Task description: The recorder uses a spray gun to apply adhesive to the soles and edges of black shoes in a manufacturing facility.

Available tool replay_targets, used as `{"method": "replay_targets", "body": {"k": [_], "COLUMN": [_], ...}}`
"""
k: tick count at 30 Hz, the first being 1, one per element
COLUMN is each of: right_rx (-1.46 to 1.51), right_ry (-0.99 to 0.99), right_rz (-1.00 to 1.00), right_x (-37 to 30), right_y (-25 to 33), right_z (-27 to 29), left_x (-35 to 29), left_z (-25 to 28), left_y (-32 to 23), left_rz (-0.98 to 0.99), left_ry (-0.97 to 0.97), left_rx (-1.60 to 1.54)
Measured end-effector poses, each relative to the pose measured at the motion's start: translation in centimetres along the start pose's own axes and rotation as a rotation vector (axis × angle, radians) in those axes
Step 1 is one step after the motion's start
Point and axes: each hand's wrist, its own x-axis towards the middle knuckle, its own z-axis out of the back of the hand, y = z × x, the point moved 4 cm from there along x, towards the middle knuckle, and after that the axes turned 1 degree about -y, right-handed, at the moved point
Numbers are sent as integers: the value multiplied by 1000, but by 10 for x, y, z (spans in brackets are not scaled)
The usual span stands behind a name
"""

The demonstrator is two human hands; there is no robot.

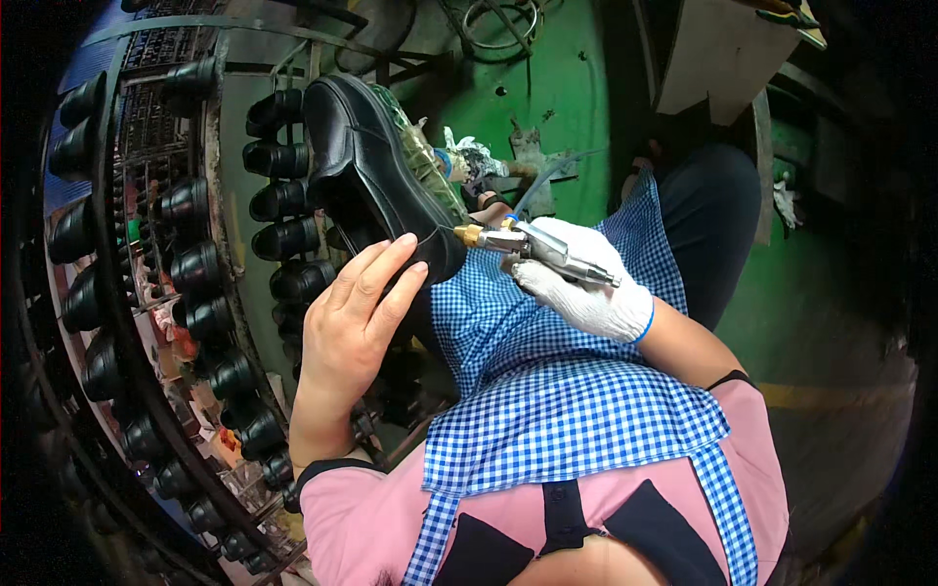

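Black shoe (376, 166): lies ahead and to the left of the wearer's body, tilted. Long axis runs from the toe, far and left, to the heel, near and right; the foot opening faces the wearer's left. I log the heel as the end nearest both hands.

Left hand (344, 327), bare: lies over the heel end, fingers extended, fingertips touching the upper beside the opening. I cannot tell whether it grips the shoe or only steadies it.

Right hand (598, 308), gloved: wrapped around a metal hand tool (537, 247). Its brass nozzle (469, 235) points left at the heel, just beside it; from my view I cannot tell if there is contact. A thin dark line shows between nozzle and upper; nature unclear. A blue tube (532, 190) leads forward from the tool.

Beyond the shoe: a translucent-wrapped object (430, 161) close along its right side, then green floor (572, 73). To the left, rows of black shoes (281, 202) on racks. A checked apron (586, 420) covers the wearer's front.

Markings: I can read no brand, label or writing on shoe or tool.
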Motion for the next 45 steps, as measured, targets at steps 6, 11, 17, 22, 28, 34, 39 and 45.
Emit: {"method": "replay_targets", "body": {"k": [6,11,17,22,28,34,39,45], "right_rx": [-201,-191,-275,-299,-321,-267,-186,-222], "right_ry": [-30,-106,-94,-169,-261,-332,-444,-487], "right_rz": [101,102,131,180,239,217,240,298], "right_x": [1,-4,-14,-17,-17,-4,16,50], "right_y": [8,11,12,19,21,22,17,19], "right_z": [-2,0,4,13,24,36,40,42], "left_x": [2,7,23,38,67,90,108,131], "left_z": [-1,2,9,12,13,6,2,-3], "left_y": [1,2,3,7,11,21,32,51], "left_rz": [-7,-18,-32,-62,-76,-14,104,184], "left_ry": [-9,13,57,61,42,1,-98,-139], "left_rx": [-11,4,20,5,-70,-124,-120,26]}}
